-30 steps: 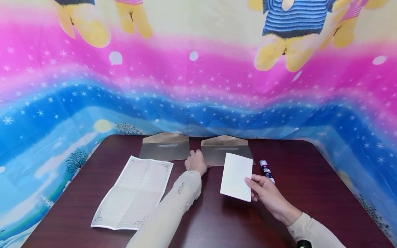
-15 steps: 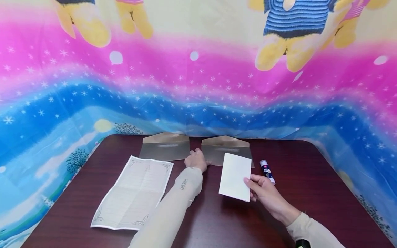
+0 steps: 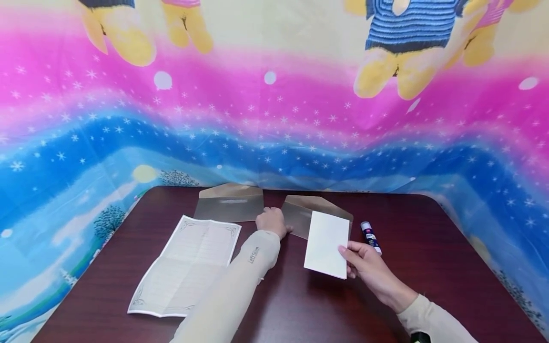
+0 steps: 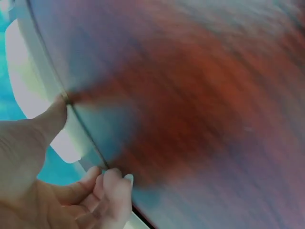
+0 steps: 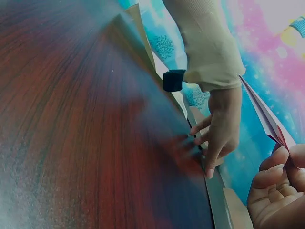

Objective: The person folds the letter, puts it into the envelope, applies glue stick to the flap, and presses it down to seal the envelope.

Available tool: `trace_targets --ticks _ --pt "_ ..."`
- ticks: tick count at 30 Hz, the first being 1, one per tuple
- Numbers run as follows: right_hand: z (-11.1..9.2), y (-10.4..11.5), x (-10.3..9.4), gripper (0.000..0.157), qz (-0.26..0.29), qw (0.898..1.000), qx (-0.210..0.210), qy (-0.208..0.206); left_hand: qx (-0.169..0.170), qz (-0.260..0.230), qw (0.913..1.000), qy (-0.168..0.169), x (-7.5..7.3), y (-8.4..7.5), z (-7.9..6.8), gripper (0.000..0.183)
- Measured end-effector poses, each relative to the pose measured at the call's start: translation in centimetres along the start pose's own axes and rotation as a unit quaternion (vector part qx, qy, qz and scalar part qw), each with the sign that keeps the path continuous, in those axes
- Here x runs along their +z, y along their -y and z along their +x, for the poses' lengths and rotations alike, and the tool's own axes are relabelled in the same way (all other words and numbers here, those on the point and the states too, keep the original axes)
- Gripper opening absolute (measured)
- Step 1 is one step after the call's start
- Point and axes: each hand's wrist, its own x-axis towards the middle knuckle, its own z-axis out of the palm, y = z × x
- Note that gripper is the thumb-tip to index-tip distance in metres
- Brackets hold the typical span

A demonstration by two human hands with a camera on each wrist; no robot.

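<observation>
My left hand (image 3: 272, 223) reaches to the back of the table, between two dark envelopes with raised tan flaps. Its thumb touches the near left corner of the right envelope (image 3: 296, 220), which lies askew. In the right wrist view the left hand (image 5: 224, 129) has its thumb down at the envelope's edge. The left envelope (image 3: 229, 208) lies just beyond its fingers. My right hand (image 3: 364, 262) pinches a white folded paper (image 3: 327, 245) by its right edge, above the table. This paper hides part of the right envelope; its folded layers show in the right wrist view.
A creased letter sheet (image 3: 188, 262) with an ornamental border lies on the left, partly under the left sleeve. A glue stick (image 3: 371, 238) lies beyond the right hand. The dark red table (image 3: 296, 305) ends at a printed cloth backdrop (image 3: 274, 119).
The right envelope has turned clockwise; its left end has shifted slightly right and its flap now slants down to the right. The folded paper stays nearly in place in my right hand.
</observation>
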Motion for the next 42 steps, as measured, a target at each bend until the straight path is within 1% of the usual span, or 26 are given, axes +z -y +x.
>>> trace_targets --ticks 3,6,7,9,11,13,14,15,17,19,21,23,24,27,28,30,32,34,36,37,39,40,41,42 --pt "0.0 0.0 0.0 0.027 -0.001 1.000 0.001 -0.006 -0.017 -0.013 0.9994 0.029 -0.2 0.2 0.0 0.071" --pt "-0.1 0.0 0.0 0.026 -0.004 1.000 0.005 -0.020 -0.038 -0.052 0.9957 0.066 -0.4 0.6 0.0 0.080" --pt "-0.2 -0.1 -0.1 0.026 -0.005 1.000 0.005 -0.025 -0.043 -0.069 0.9941 0.072 -0.4 0.8 0.0 0.083" --pt "-0.2 -0.1 -0.1 0.025 -0.007 0.999 0.005 -0.032 -0.048 -0.109 0.9903 0.071 -0.5 1.2 -0.2 0.087" --pt "-0.3 -0.1 -0.2 0.026 -0.007 0.999 0.004 -0.034 -0.043 -0.151 0.9856 0.062 -0.6 1.5 -0.2 0.082" --pt "-0.4 -0.2 -0.3 0.026 -0.006 0.999 0.007 -0.038 -0.032 -0.203 0.9773 0.050 -0.7 1.8 -0.5 0.072" --pt "-0.4 -0.2 -0.4 0.026 -0.005 0.999 0.008 -0.038 -0.026 -0.234 0.9706 0.048 -0.8 1.9 -0.6 0.067" --pt "-0.4 -0.2 -0.4 0.026 -0.004 0.999 0.010 -0.038 -0.018 -0.267 0.9623 0.046 -0.9 2.0 -0.7 0.063" --pt "-0.5 -0.2 -0.5 0.026 -0.001 0.999 0.011 -0.038 -0.006 -0.335 0.9415 0.040 -1.1 2.1 -1.0 0.055" --pt "-0.5 -0.2 -0.5 0.027 0.002 0.999 0.010 -0.038 0.007 -0.409 0.9118 0.038 -1.4 2.1 -1.3 0.051" --pt "-0.6 -0.1 -0.5 0.027 0.002 0.999 0.009 -0.039 0.016 -0.470 0.8818 0.040 -1.7 2.1 -1.5 0.048" --pt "-0.6 -0.1 -0.5 0.027 0.002 0.999 0.011 -0.042 0.014 -0.518 0.8536 0.055 -2.0 2.1 -1.7 0.038" --pt "-0.6 -0.1 -0.5 0.026 0.002 0.999 0.013 -0.044 0.008 -0.536 0.8414 0.066 -2.1 2.2 -1.9 0.031" --pt "-0.7 0.0 -0.5 0.026 0.001 0.999 0.013 -0.045 -0.017 -0.567 0.8190 0.087 -2.4 2.3 -2.4 0.015" --pt "-0.7 0.0 -0.5 0.025 0.002 0.999 0.012 -0.046 -0.021 -0.573 0.8146 0.088 -2.4 2.3 -2.6 0.015" --pt "-0.7 0.0 -0.4 0.026 0.002 0.999 0.007 -0.045 -0.023 -0.579 0.8106 0.083 -2.4 2.5 -2.9 0.019" --pt "-0.8 0.0 -0.3 0.026 0.002 0.999 0.000 -0.045 -0.015 -0.591 0.8029 0.078 -2.3 2.6 -3.3 0.026" --pt "-0.8 0.1 -0.3 0.027 0.002 0.999 -0.002 -0.044 -0.004 -0.597 0.7990 0.072 -2.2 2.7 -3.7 0.030" --pt "-0.8 0.1 -0.2 0.027 0.002 0.999 -0.001 -0.041 0.002 -0.610 0.7890 0.074 -2.0 2.7 -4.1 0.032" --pt "-0.8 0.2 -0.1 0.028 0.001 0.999 0.000 -0.041 0.003 -0.612 0.7868 0.077 -2.0 2.7 -4.2 0.031" --pt "-0.8 0.2 0.0 0.029 0.002 0.999 0.002 -0.039 0.003 -0.609 0.7896 0.079 -2.1 2.7 -4.7 0.033" --pt "-0.8 0.3 0.1 0.030 0.003 0.999 0.003 -0.038 0.004 -0.605 0.7924 0.079 -2.1 2.6 -4.9 0.036" --pt "-0.8 0.3 0.2 0.030 0.005 0.999 0.005 -0.036 0.008 -0.604 0.7932 0.079 -2.2 2.6 -5.1 0.040" --pt "-0.8 0.3 0.3 0.031 0.007 0.999 0.006 -0.036 0.013 -0.600 0.7959 0.077 -2.2 2.6 -5.3 0.042"
